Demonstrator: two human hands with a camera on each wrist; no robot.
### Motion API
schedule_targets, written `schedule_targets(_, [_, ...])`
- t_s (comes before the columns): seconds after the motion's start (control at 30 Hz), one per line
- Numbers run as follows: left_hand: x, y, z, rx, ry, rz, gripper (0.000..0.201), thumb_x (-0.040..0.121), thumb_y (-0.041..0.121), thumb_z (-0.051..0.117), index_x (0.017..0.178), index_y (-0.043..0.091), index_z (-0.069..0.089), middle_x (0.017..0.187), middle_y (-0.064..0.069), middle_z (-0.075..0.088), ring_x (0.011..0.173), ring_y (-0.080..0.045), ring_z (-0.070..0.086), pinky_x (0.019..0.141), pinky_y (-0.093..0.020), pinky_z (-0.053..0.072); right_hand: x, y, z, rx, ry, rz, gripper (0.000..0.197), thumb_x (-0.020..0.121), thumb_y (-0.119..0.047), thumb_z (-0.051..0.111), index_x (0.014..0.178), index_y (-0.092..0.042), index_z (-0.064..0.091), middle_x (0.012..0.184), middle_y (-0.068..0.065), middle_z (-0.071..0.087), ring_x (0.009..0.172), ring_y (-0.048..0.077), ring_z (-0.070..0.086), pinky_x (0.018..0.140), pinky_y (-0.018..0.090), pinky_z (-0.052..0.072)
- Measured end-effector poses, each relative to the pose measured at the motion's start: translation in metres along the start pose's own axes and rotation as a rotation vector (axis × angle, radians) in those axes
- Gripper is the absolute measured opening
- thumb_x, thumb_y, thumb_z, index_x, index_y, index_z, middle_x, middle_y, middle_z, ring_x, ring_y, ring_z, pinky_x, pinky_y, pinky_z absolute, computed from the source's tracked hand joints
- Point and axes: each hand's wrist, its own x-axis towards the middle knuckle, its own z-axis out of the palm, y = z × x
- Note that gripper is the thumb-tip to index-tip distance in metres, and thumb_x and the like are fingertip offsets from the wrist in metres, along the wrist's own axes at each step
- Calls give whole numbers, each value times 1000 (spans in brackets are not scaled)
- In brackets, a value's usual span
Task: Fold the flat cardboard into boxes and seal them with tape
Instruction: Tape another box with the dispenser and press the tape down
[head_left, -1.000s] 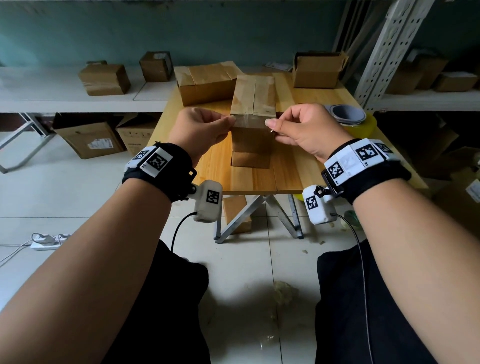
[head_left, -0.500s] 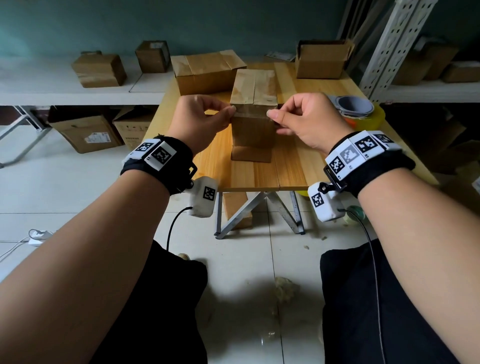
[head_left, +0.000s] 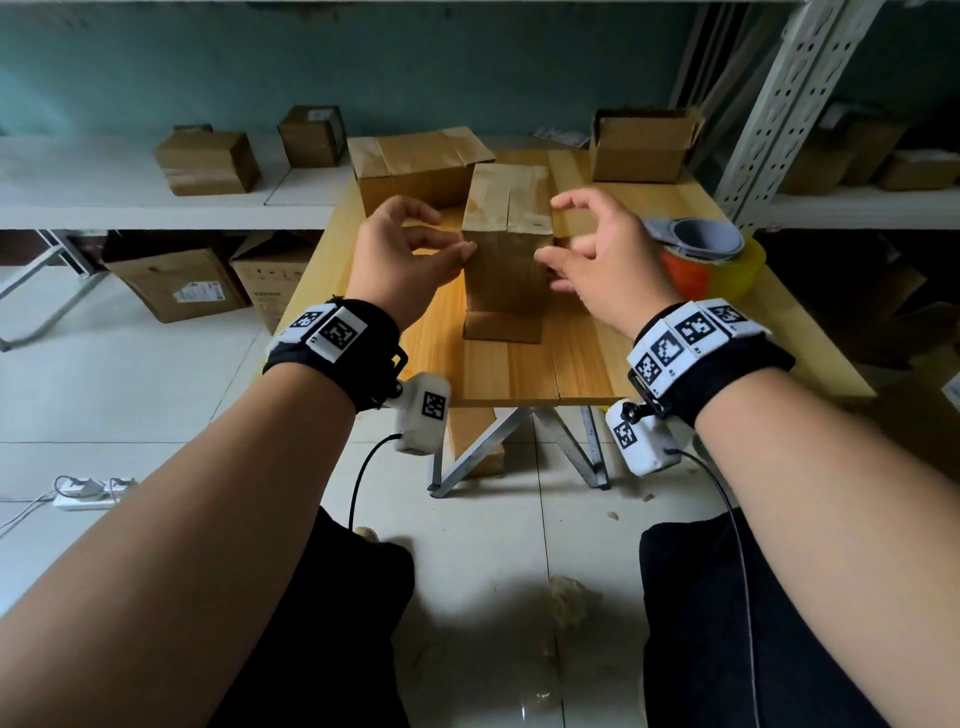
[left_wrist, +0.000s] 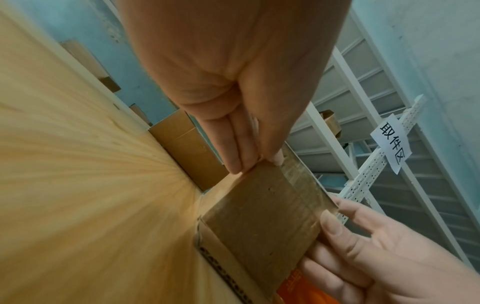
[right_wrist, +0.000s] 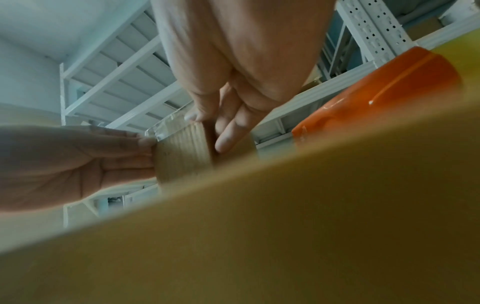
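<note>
Box: the tall cardboard box (head_left: 506, 260) is standing upright in the middle of the frame, on the wooden desk (head_left: 519, 374), with the seam of its top flaps facing up.
Tape on box: a clear strip is lying over the near top edge and is running down the front face; in the left wrist view it is shining along that edge.
Left hand: the left hand (head_left: 405, 254) is now loosened, its straight fingers only touching the left side of the box near the top; a moment ago it was pinching the tape end there.
Right hand: the right hand (head_left: 597, 254) is likewise released, fingers spread and resting against the right side, no longer pinching.
Meaning: the strip seems to be already stuck down, so the hands are probably passing to smoothing it.
Tape roll: the roll (head_left: 711, 260) is lying at the right of the frame, untouched.
Other boxes: a finished box (head_left: 421, 166) is standing behind, at the upper middle.
</note>
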Motion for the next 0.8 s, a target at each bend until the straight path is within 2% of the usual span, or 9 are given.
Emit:
schedule_targets(0.13, [-1, 4, 0, -12, -25, -16, 39, 86, 9, 84, 119, 17, 64, 96, -4, 76, 91, -16, 76, 82, -38, 66, -4, -4, 3, -36, -27, 18, 50, 104, -23, 65, 150, -37, 54, 97, -9, 80, 90, 3, 75, 97, 37, 59])
schedule_targets(0.27, [-1, 11, -7, 229, -131, 36, 70, 79, 20, 90, 143, 27, 62, 97, 7, 71, 91, -4, 69, 85, -22, 59, -10, -9, -5, -42, -118, 23, 56, 101, -18, 69, 152, -34, 52, 68, -34, 65, 81, -5, 65, 106, 39, 55])
schedule_targets(0.37, [-7, 15, -4, 274, -159, 68, 83, 66, 50, 91, 142, 31, 63, 90, 10, 65, 78, -4, 60, 74, -23, 54, -14, -14, -7, -71, -147, -1, 64, 92, -35, 79, 150, -35, 53, 122, -18, 74, 117, -1, 66, 108, 31, 52])
schedule_targets(0.4, [-9, 15, -3, 257, -157, 78, 87, 62, 55, 89, 140, 28, 65, 85, 9, 61, 75, -5, 55, 71, -26, 54, -14, -15, -8, -88, -139, -9, 63, 91, -38, 80, 149, -34, 55, 123, -18, 74, 117, -2, 65, 104, 25, 51])
schedule_targets(0.5, [-8, 14, -4, 217, -177, 73, 90, 59, 56, 87, 139, 21, 67, 80, 6, 58, 73, -11, 56, 74, -30, 58, -10, -15, -9, -96, -98, -18, 53, 91, -38, 79, 141, -30, 64, 63, -37, 62, 81, -16, 61, 94, 13, 45])
schedule_targets(0.53, [-7, 15, -5, 215, -193, 64, 89, 60, 54, 88, 140, 20, 66, 80, 5, 60, 73, -12, 58, 77, -30, 59, -8, -13, -8, -76, -89, -15, 50, 90, -37, 80, 138, -30, 67, 61, -36, 62, 80, -15, 62, 97, 17, 47])
schedule_targets(0.67, [-7, 18, -10, 95, -235, 0, 77, 68, 32, 90, 140, 17, 65, 84, -3, 62, 78, -15, 65, 81, -22, 61, -1, -6, -8, 17, -93, -10, 46, 86, -34, 84, 130, -32, 72, 95, -20, 78, 102, 1, 72, 102, 41, 58])
schedule_targets(0.73, [-9, 19, -13, -45, -270, -56, 72, 67, 25, 88, 136, 17, 67, 86, -5, 69, 82, -19, 70, 91, -34, 62, 0, -6, -8, 4, -103, -26, 42, 89, -31, 82, 130, -31, 72, 77, -32, 72, 93, -6, 68, 108, 40, 54])
schedule_targets(0.8, [-12, 18, -16, -147, -299, -84, 66, 66, 22, 88, 129, 15, 70, 88, -6, 73, 86, -23, 71, 97, -47, 60, -1, -6, -11, 8, -106, -39, 38, 91, -28, 81, 128, -31, 73, 84, -26, 76, 98, -2, 71, 112, 38, 51])
